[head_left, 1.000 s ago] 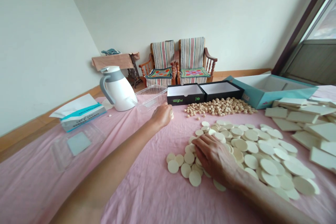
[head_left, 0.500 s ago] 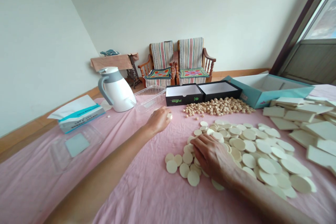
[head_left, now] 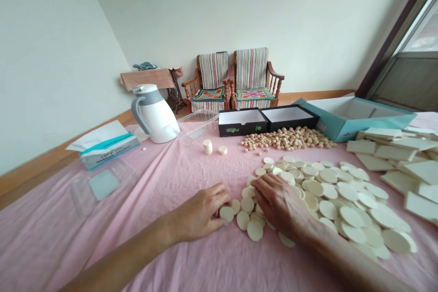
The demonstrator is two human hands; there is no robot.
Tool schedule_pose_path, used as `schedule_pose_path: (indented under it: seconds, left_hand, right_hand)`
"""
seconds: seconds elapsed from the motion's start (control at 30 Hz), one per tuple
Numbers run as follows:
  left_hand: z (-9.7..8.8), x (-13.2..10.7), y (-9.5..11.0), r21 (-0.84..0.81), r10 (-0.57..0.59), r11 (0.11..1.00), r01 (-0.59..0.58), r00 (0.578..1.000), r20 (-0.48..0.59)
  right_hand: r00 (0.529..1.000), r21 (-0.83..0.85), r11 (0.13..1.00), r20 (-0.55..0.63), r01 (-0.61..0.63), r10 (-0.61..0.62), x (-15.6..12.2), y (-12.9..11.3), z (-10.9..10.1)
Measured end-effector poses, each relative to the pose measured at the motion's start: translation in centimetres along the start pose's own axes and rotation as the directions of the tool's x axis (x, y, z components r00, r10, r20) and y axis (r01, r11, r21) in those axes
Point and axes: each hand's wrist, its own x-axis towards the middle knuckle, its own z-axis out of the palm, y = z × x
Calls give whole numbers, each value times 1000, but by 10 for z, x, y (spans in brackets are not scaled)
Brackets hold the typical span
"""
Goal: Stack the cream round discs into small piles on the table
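My left hand is low over the cloth, thumb and fingers closed around the left edge of a pale round wooden disc at the pile's near-left side. My right hand lies palm down over the left part of the heap of discs, its fingers extended across several of them; its thumb and whatever is beneath the palm are hidden. Farther back, a small stack of discs stands beside a shorter one.
Small wooden pieces lie before two black boxes. A blue box and square wooden boards are at right. A white jug, tissue pack, and clear plastic trays stand left on the pink cloth.
My left hand has let go of a disc by the small stacks and come back toward me, to the pile's near-left edge. My right hand stays on the heap.
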Motion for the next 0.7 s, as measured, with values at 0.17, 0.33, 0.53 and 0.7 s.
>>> schedule_pose_path:
  seconds: [0.17,0.33,0.53,0.7]
  left_hand:
    - [-1,3,-4,-3,6,1000,-7,1000,-29]
    - [-2,-2,0,28,50,998,-50,999,-4]
    - [12,3,-2,-22,64,997,-70,978,-197]
    - [25,13,-26,-155,-70,988,-10,864,-499]
  right_hand:
    - [1000,-5,1000,12,-1,1,0,0,0]
    - [1000,-13,1000,18,-4,5,0,1,-1]
    - [1000,-10,1000,15,-4,5,0,1,0]
    - [1000,0,1000,16,-13,13,1,1,0]
